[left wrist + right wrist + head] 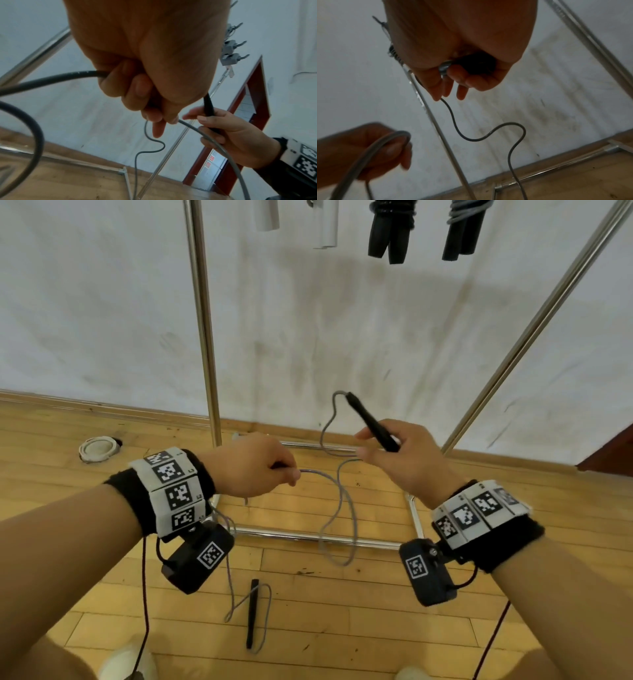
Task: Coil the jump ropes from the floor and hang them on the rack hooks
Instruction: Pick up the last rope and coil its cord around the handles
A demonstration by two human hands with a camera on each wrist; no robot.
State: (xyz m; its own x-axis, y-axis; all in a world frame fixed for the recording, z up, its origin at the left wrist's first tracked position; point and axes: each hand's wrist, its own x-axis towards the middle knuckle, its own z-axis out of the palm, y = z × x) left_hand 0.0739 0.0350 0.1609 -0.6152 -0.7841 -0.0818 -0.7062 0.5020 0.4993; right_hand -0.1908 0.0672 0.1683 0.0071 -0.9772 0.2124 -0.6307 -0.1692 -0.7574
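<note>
A grey jump rope (344, 501) runs between both hands and sags in loops toward the floor. My right hand (394, 453) grips one black handle (371, 422), which points up and away; the cord leaves its far tip. In the right wrist view the handle's butt (476, 65) sits in the curled fingers (462, 81). My left hand (260, 465) pinches the cord a little left of the right hand; the left wrist view shows the cord (51, 78) passing through the curled fingers (137, 92). The other black handle (252, 613) lies on the floor below.
The metal rack's upright (202, 320) and its base frame (308, 537) stand just ahead on the wooden floor. Coiled ropes with black handles (390, 237) and white handles (325, 227) hang above. A coiled white rope (97, 448) lies by the wall at left.
</note>
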